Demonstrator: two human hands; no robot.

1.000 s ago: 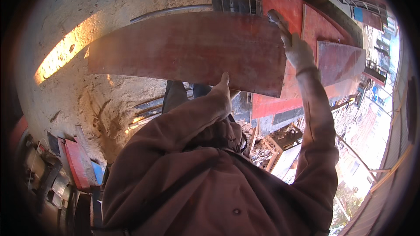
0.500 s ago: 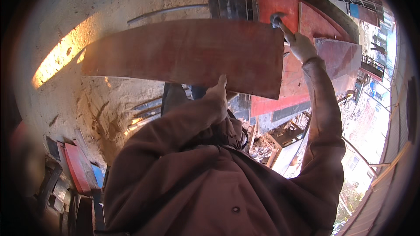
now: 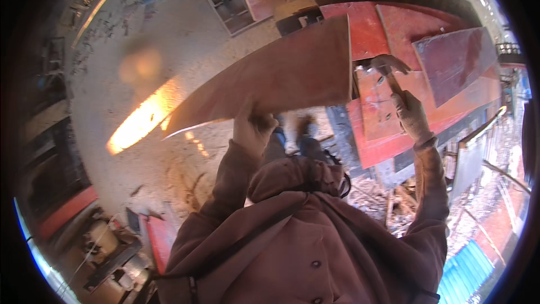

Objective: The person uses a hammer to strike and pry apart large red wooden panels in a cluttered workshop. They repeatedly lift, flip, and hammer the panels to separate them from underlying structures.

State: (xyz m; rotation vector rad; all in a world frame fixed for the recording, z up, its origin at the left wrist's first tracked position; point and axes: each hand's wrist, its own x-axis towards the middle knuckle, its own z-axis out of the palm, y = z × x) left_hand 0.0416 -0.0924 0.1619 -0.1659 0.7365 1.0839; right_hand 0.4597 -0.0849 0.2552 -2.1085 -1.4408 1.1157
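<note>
A long reddish-brown sheet of plywood [image 3: 287,70] is held up in front of me at a tilt, its left end lower than its right. My left hand [image 3: 251,132] is closed on its near edge, with part of the fingers hidden by blur and the sheet. My right hand [image 3: 413,117] grips a claw hammer [image 3: 394,79] by the handle, the head pointing away from me. The hammer is apart from the plywood's right end, above a stack of red and orange panels [image 3: 382,101].
A darker loose panel [image 3: 458,62] lies on the stack's right side. Framed panels [image 3: 228,3] stand at the far side. Scrap wood [image 3: 402,202] litters the ground near my right arm. Buckets [image 3: 104,236] and a red board [image 3: 157,239] are at the lower left. Sandy ground [image 3: 140,163] spreads leftward.
The plywood has swung away from the hammer, and its left end has dipped. My left hand has shifted left along with it. My right hand and the hammer are lower. The view has turned.
</note>
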